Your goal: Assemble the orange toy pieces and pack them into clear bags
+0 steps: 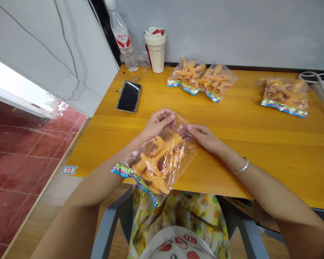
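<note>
Between my hands is a clear plastic bag (187,158) with orange plastic toy pieces (159,156) inside. Its colourful printed header strip (136,181) points toward my lap, past the table's front edge. My left hand (160,124) pinches the bag's far left corner between thumb and fingers. At the far right corner, my right hand (202,136) grips the film with its thumb on top. The orange pieces have ribbed shafts and curved, flared parts; their exact kind cannot be made out.
Similar bags of orange pieces (190,73) lie at the back of the wooden table (245,133), with another bag (284,95) at right. A phone (129,96), a water bottle (122,39) and a cream cup (156,50) stand or lie at back left. White cables (320,81) sit far right.
</note>
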Tool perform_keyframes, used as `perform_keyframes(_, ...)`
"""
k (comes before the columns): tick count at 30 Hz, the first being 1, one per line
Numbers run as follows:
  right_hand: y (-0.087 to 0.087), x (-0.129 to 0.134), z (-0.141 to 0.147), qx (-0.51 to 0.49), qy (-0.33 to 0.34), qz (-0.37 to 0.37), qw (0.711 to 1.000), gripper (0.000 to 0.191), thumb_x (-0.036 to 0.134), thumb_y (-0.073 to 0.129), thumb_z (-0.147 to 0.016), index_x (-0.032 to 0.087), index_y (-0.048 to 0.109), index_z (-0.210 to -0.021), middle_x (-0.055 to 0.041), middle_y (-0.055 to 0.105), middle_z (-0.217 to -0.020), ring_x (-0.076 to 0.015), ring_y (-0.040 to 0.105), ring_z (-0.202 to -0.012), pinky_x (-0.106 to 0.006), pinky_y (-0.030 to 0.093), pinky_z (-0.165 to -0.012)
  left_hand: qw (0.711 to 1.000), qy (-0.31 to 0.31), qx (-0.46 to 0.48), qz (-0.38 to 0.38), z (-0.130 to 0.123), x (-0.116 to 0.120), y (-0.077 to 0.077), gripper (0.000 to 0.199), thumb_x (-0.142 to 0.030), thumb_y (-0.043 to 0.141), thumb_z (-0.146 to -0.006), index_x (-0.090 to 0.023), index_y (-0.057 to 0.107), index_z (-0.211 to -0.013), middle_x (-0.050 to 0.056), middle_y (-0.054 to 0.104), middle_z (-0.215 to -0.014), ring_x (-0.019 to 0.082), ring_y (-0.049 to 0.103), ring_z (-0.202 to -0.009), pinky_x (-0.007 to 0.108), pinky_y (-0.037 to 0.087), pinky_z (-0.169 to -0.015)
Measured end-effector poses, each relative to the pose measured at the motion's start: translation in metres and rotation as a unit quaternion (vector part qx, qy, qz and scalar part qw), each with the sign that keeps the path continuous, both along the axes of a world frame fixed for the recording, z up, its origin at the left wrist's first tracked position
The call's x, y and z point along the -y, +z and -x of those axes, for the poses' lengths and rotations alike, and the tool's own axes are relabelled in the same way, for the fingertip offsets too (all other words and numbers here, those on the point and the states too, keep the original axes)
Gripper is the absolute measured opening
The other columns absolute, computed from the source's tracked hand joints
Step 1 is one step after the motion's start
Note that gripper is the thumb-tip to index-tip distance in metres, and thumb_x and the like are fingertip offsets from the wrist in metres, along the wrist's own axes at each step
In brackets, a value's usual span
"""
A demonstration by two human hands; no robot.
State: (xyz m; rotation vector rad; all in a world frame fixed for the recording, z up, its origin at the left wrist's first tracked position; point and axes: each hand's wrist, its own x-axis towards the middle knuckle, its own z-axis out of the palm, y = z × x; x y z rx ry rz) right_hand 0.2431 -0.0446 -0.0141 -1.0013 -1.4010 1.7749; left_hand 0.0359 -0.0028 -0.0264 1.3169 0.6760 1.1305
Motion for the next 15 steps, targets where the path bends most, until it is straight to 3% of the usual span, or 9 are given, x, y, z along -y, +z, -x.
perform_keyframes(4, -0.004, -0.004, -0.001, -0.007, -0.032, 0.000, 0.999, 0.045, 0.066, 0.064, -0.081, 0.027, 0.077, -0.098, -0.0028, 0.076, -0.097, -0.0223, 0.069, -0.097, -0.037, 0.054, -0.093, 1.000, 0.002, 0.000, 0.004, 0.000, 0.000, 0.001, 0.033, -0.048, 0.075, -0.081, -0.019, 0.060, -0.083, -0.002, 0.065, -0.065, 0.008, 0.059, -0.055, 0.021, 0.046, -0.057)
perform_keyframes(11, 0.002, -0.003, -0.003, 0.035, 0.028, -0.004, 0.999, 0.050, 0.070, 0.059, -0.083, 0.026, 0.078, -0.097, -0.0022, 0.076, -0.094, -0.0224, 0.069, -0.092, -0.034, 0.054, -0.086, 1.000, 0.002, 0.003, 0.001, -0.001, -0.001, -0.001, 0.033, -0.049, 0.075, -0.081, -0.019, 0.060, -0.084, -0.002, 0.065, -0.064, 0.008, 0.058, -0.055, 0.021, 0.047, -0.058)
perform_keyframes(15, 0.007, -0.005, -0.007, 0.066, 0.015, -0.031, 0.997, 0.051, 0.070, 0.057, -0.084, 0.025, 0.077, -0.094, -0.0019, 0.075, -0.093, -0.0202, 0.068, -0.086, -0.033, 0.052, -0.085, 1.000, 0.005, 0.002, 0.001, 0.000, -0.002, -0.003, 0.032, -0.048, 0.074, -0.082, -0.019, 0.061, -0.084, -0.002, 0.065, -0.066, 0.007, 0.059, -0.056, 0.021, 0.047, -0.058)
